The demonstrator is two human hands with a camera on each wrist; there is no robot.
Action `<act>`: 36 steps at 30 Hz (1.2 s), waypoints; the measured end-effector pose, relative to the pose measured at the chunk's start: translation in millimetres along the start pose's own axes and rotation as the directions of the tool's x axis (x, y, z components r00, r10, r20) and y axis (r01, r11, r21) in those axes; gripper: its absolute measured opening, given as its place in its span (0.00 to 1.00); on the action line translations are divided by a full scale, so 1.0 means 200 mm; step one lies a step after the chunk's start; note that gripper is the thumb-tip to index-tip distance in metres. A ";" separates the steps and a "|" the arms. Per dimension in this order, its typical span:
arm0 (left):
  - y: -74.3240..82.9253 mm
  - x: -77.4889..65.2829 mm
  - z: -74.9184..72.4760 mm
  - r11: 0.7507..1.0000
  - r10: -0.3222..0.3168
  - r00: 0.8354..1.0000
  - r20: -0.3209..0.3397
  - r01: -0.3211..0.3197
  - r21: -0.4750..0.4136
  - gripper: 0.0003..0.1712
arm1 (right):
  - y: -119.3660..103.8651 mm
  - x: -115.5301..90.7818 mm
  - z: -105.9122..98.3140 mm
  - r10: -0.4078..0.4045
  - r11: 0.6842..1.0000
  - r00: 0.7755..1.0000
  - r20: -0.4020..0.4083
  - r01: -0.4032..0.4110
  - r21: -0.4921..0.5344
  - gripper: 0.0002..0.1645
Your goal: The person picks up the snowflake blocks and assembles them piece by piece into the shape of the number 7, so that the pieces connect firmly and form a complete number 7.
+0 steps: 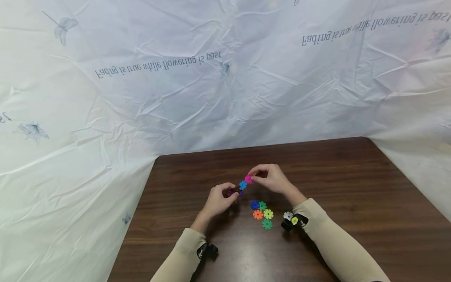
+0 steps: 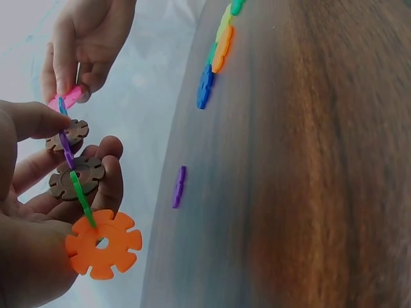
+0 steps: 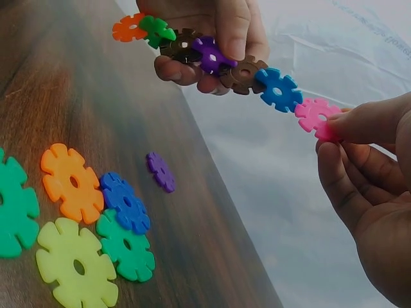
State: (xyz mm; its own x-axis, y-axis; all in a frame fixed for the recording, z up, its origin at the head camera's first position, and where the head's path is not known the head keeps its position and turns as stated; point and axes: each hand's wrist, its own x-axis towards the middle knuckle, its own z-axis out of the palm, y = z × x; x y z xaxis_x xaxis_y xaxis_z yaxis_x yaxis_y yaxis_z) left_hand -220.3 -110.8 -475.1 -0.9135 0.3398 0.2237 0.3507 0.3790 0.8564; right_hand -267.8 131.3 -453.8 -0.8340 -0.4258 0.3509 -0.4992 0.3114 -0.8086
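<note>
Disc chain (image 3: 279, 82) could pop apart if you twist opposite ways; your left grip (image 1: 218, 199) pinches the purple middle disc (image 3: 207, 50), your right grip (image 1: 275, 179) the pink end disc (image 3: 311, 114).

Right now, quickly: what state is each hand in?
Left hand: closed, holding the chain of discs.
Right hand: closed, pinching the pink disc.

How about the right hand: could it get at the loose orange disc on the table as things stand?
Probably yes: the orange disc lies near the right hand, with nothing visible above it. But that hand pinches the pink disc, so it would likely need to let go first.
</note>
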 end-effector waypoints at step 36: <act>-0.01 0.00 0.03 0.993 0.022 0.995 -0.094 -0.010 0.120 0.02 | -0.01 -0.01 0.06 -0.056 0.998 0.998 0.008 0.056 0.007 0.05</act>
State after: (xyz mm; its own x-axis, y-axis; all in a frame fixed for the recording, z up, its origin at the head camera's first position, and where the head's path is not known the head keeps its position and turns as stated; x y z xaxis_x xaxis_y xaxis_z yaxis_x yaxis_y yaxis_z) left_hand -220.2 -105.3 -479.1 -0.9210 0.2657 0.2850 0.3824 0.4764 0.7917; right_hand -261.4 121.6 -458.7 -0.8027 -0.4497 0.3917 -0.5434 0.2809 -0.7911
